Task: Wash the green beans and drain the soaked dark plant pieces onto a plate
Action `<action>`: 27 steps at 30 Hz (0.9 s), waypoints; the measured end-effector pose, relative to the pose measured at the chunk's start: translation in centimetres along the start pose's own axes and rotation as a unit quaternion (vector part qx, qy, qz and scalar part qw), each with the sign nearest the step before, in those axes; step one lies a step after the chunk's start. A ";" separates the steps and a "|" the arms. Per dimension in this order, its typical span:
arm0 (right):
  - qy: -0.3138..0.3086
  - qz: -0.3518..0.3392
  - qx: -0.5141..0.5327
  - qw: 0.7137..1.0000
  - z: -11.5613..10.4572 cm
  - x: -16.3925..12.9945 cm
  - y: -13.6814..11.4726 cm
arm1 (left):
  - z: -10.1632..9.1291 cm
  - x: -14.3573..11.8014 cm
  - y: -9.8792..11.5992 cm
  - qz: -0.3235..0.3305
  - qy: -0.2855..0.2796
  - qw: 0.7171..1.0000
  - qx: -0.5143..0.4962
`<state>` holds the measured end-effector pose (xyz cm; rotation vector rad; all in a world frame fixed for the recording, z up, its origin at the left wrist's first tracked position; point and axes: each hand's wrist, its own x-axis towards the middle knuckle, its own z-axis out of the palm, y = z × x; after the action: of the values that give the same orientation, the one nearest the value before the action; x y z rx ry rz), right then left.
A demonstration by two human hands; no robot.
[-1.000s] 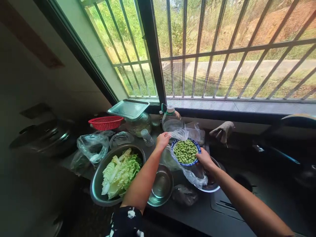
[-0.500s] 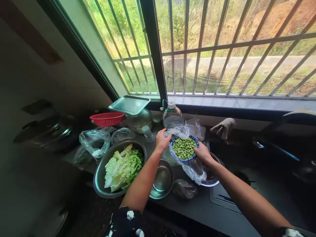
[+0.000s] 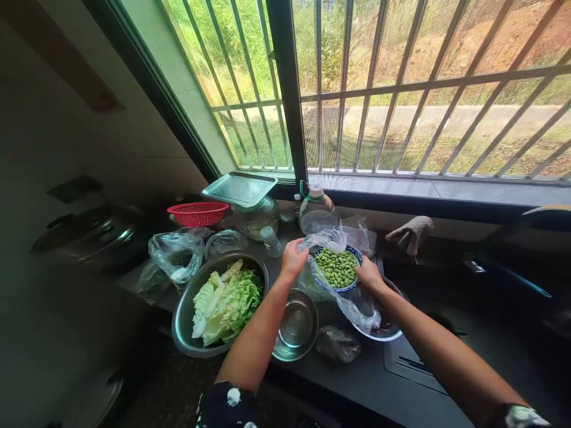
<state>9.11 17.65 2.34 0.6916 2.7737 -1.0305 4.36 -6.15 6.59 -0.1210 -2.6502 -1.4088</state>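
Note:
A blue-and-white patterned bowl (image 3: 359,254) full of green beans (image 3: 337,268) is held over the counter. My right hand (image 3: 369,276) grips its right rim, thumb at the edge. My left hand (image 3: 294,259) is closed on a clear plastic bag (image 3: 328,239), which is bunched along the bowl's far and left side and hangs down below it. Partly hidden under the bag and my right forearm is a metal basin (image 3: 388,336) with dark contents. An empty steel bowl (image 3: 296,326) stands beside my left forearm.
A large steel basin (image 3: 182,333) with cabbage leaves (image 3: 227,303) stands at left. Behind are a red basket (image 3: 198,214), a glass jar (image 3: 259,217) under a tray, a big bottle (image 3: 317,213) and plastic bags (image 3: 176,255). A small bag (image 3: 338,343) lies near the counter's front.
The whole view has shifted slightly, so things appear a little farther right. Both hands keep their holds on the bag and the bowl; the bag's edge has moved slightly off the bowl's left rim.

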 end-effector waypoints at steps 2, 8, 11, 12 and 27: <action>-0.006 0.008 0.012 1.000 0.1 0.4 0.2 | -0.1 0.0 0.0 -0.005 0.002 1.000 -0.005; 0.001 -0.017 0.009 1.000 0.5 1.5 0.5 | 0.0 0.3 0.1 -0.001 0.002 1.000 -0.017; 0.007 -0.014 0.027 0.999 0.1 1.7 0.0 | 0.2 0.3 0.1 0.002 0.004 1.000 -0.025; 0.012 -0.014 0.036 0.999 0.0 1.7 -0.1 | 0.2 0.4 0.0 0.003 0.005 1.000 -0.027; -0.097 -0.057 0.437 0.892 3.1 0.3 5.1 | -0.2 0.3 0.8 -0.009 0.004 0.999 -0.041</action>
<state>10.95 19.20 -3.18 0.4373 2.0931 -2.2575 4.17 -5.87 7.41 -0.1004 -2.5947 -1.5208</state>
